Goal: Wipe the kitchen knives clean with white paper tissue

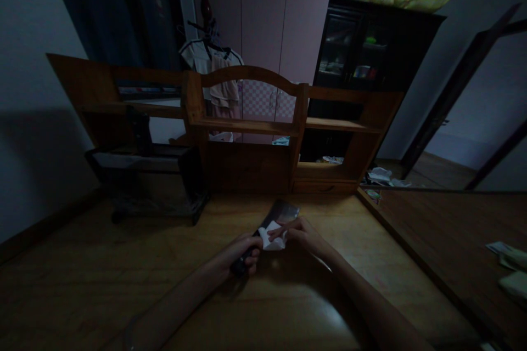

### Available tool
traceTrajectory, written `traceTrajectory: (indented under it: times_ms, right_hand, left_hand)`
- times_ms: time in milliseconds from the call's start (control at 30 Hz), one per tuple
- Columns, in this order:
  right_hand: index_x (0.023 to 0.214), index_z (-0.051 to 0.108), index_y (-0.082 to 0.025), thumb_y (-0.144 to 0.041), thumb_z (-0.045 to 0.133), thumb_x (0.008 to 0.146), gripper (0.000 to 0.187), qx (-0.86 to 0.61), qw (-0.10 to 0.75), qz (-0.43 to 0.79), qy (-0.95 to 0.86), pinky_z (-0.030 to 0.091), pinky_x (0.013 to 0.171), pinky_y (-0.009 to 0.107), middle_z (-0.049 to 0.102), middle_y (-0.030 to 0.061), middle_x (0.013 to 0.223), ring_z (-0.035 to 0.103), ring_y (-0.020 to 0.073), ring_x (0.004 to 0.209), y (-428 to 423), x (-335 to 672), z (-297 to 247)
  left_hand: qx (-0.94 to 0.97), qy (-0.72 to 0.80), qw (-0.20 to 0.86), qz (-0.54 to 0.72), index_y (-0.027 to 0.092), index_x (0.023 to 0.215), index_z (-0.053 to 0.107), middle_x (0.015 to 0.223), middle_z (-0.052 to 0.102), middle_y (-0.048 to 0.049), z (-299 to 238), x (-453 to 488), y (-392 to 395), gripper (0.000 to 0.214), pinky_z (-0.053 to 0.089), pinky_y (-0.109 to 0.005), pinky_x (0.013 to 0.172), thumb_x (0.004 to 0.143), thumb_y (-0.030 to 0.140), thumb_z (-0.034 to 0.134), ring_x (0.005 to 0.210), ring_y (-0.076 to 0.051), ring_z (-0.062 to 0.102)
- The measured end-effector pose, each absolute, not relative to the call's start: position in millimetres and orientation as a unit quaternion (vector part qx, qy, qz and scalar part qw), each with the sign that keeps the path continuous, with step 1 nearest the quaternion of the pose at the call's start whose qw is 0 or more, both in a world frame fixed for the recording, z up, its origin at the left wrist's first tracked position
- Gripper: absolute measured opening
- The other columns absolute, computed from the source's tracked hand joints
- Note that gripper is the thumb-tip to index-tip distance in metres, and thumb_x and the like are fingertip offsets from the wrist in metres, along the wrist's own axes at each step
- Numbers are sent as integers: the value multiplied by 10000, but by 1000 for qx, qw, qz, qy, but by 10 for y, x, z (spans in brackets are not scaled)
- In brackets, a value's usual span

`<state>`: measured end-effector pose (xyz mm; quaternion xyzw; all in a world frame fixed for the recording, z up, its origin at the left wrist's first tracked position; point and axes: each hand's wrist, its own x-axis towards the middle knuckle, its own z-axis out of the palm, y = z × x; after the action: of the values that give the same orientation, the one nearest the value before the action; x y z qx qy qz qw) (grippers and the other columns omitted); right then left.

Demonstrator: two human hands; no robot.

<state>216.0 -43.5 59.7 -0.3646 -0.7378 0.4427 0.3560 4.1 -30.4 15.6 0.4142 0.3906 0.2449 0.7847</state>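
My left hand (246,252) is wrapped round the black handle of a cleaver (285,210), whose broad grey blade points away from me and to the right. A white tissue (273,245) lies over the blade near the handle. With its fingers pressing that tissue against the blade, my right hand (300,233) comes in from the right. The cleaver is just above the wooden tabletop; whether it touches the wood I cannot tell.
A dark knife rack (144,156) with a black-handled item in it stands on the tabletop (173,263) at the left. Behind is a wooden shelf unit (247,129). A raised wooden edge (405,241) runs along the right, with papers (510,255) beyond it.
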Motion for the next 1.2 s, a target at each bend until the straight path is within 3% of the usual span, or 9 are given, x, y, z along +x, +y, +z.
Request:
traceTrajectory:
  times_ms: [233,400,533,600,667,767,933,1200]
  right_hand:
    - [815,756,-170,-183,452,744,312,-378,355,425,-742,282,1087,425,738,34,910,589,239,1099,-421,2146,583]
    - [715,744,-150,-204,437,730,312,-364,355,437,-742,349,1032,413,738,31,800,670,215,863,-379,2200,567]
    - [511,639,-163,-249,463,733,297,-445,398,384,-705,488,729,298,643,-4,559,606,168,612,-296,2283,472]
    - [453,560,-165,-266,474,737,314,-487,426,346,-679,431,561,239,525,-26,457,512,137,505,-233,2309,410]
    - [460,520,-163,-282,469,756,323,-507,450,322,-661,350,489,216,453,-37,445,440,120,475,-169,2321,359]
    - [530,530,-153,-325,452,797,327,-531,489,281,-632,297,481,209,447,-32,493,420,122,507,-106,2334,332]
    - [638,595,-135,-414,427,863,396,-543,522,229,-617,341,532,220,553,3,604,508,161,602,-162,2359,430]
    - [827,695,-155,-419,391,938,417,-477,371,178,-777,426,612,241,683,22,743,610,181,658,-385,2106,534]
  left_hand:
    - [410,383,791,245,193,808,481,532,381,103,185,47,-307,201,367,-180,384,684,268,621,351,-29,271]
    - [422,393,779,245,191,761,487,521,381,97,179,46,-320,177,355,-178,368,663,257,619,349,-36,276]
    - [424,383,779,258,189,772,496,512,386,97,198,45,-343,173,342,-174,362,671,263,614,343,-36,272]
    - [417,383,785,250,190,788,490,507,382,101,204,48,-344,186,340,-177,363,664,255,612,339,-37,267]
    - [412,385,788,246,194,760,465,507,379,102,205,47,-342,190,338,-179,363,654,248,612,342,-36,261]
    - [416,385,785,252,196,776,464,526,383,100,206,35,-345,200,347,-180,373,656,251,614,357,-35,269]
    - [427,375,785,248,192,865,503,549,385,98,200,21,-345,229,351,-181,381,675,266,607,369,-36,274]
    - [425,373,787,246,199,885,494,547,389,99,144,20,-317,249,366,-183,381,673,272,602,367,-38,278]
